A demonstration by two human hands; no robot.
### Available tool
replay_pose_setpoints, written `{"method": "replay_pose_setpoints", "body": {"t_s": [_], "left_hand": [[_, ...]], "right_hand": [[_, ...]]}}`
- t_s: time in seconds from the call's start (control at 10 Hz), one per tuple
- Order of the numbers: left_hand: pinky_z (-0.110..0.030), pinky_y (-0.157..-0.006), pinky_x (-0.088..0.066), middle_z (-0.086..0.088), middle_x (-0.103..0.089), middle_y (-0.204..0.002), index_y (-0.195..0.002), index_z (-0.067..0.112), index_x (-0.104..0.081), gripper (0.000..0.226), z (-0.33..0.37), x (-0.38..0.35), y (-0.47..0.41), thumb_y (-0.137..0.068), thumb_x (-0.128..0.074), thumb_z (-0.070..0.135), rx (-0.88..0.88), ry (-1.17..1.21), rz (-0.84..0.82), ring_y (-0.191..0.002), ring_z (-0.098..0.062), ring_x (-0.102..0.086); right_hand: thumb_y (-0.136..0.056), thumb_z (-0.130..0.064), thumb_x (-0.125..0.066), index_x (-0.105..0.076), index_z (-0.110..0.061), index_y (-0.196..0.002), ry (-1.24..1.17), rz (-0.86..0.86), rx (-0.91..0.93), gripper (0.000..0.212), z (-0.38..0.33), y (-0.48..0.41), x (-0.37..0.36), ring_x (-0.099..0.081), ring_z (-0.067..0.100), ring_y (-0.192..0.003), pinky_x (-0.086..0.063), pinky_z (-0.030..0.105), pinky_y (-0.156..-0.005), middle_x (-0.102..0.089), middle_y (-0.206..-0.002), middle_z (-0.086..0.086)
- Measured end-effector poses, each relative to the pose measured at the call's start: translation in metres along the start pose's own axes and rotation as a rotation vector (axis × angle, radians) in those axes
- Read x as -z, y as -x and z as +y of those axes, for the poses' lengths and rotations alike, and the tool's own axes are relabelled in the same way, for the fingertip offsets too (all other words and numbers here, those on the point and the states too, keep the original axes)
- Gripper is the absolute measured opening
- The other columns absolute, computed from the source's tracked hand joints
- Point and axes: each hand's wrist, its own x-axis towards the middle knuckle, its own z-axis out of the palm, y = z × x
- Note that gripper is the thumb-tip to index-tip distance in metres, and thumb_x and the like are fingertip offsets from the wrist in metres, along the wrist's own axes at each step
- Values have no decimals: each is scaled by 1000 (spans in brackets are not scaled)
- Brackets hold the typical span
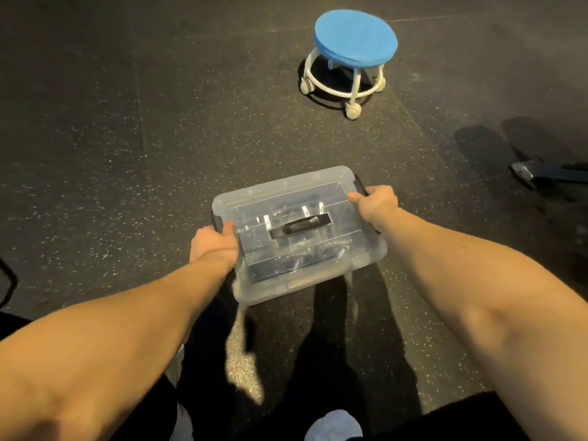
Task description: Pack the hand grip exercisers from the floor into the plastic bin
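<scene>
A clear plastic bin [361, 261] is held between both hands in front of the person, above a dark speckled floor [127, 154]. Its see-through lid [286, 192] is on, with a black carrying handle [300, 226] lying flat in a recess in the middle. The bin sits slightly askew, its far right corner turned away from the person, and it looks to be held clear of the floor, with shadow below it.

The left hand [213, 245] grips the bin's left end, just beside the black latch [217, 221]. Its thumb [228, 226] presses on the edge of the lid, while the other fingers go down round the end and are hidden. The right hand [377, 202] grips the opposite end beside the other latch [361, 184]. Its thumb [354, 196] lies on the lid's rim, and the rest of its fingers are tucked out of sight below. So both sets of fingers clasp the bin, one at each short end, with the bin lying between them.

Through the lid the hand grip exercisers [340, 253] show as dark handles and shiny metal coils, lying inside the bin in a jumble; how many there are cannot be told.

Farther off stands a low stool [354, 36] with a round blue seat, a white frame and small wheels. At the right edge a dark flat object [547, 173] lies on the floor, too dim to identify.
</scene>
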Motion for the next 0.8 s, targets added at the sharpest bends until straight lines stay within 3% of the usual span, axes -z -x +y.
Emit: {"method": "replay_pose_setpoints", "body": {"t_s": [0.2,0.3,0.4,0.5,0.6,0.7,0.8], "left_hand": [[-38,-78,-46,-17,-65,-116,-117,4,-60,56,14,3,-16,-98,-42,54,-59,-27,-12,-98,-36,-61],[-41,-80,-48,-14,-65,-110,-107,9,-57,52,14,-4,-14,-99,-36,56,-68,-85,43,-95,-35,-61],[-42,-82,-47,-9,-64,-104,-104,14,-56,51,11,-11,-19,-97,-34,59,-27,-70,53,-91,-32,-60],[-38,-81,-43,-3,-60,-97,-105,18,-55,48,9,-13,-25,-96,-34,60,-24,-76,49,-86,-29,-55],[-38,-80,-40,-3,-56,-101,-112,15,-56,50,16,-7,-19,-98,-35,59,-12,-71,37,-88,-27,-52],[-46,-100,-39,-12,-50,-135,-139,9,-45,63,30,14,-12,-99,-35,56,50,-133,-85,-124,-34,-48],[-50,-112,-29,-19,-30,-154,-149,2,-33,71,67,55,-9,-99,-40,51,203,-228,-118,-141,-37,-32]], "right_hand": [[-95,-42,-63,-64,-15,-130,9,-9,-4,44,-7,-9,-7,-60,32,-101,-44,34,-86,-68,-121,11],[-94,-42,-64,-63,-14,-129,-14,25,-50,45,-10,-13,-13,-60,36,-114,-45,38,-99,-67,-121,12],[-90,-48,-61,-67,-26,-97,-19,78,-34,23,-2,-16,-24,-64,34,-103,-43,50,-105,-69,-96,2],[-89,-51,-58,-66,-30,-90,-12,125,16,22,5,-15,-28,-65,28,-94,-48,49,-99,-70,-88,-6],[-89,-51,-58,-70,-28,-98,16,108,38,27,3,-10,-22,-66,27,-94,-50,48,-96,-70,-89,-6],[-94,-46,-58,-66,-23,-123,296,154,-3,38,-16,7,-9,-56,35,-119,-45,48,-102,-65,-120,9],[-95,-37,-55,-59,-22,-135,416,189,-80,42,-52,34,14,-44,34,-130,-38,46,-106,-53,-136,14]]}}
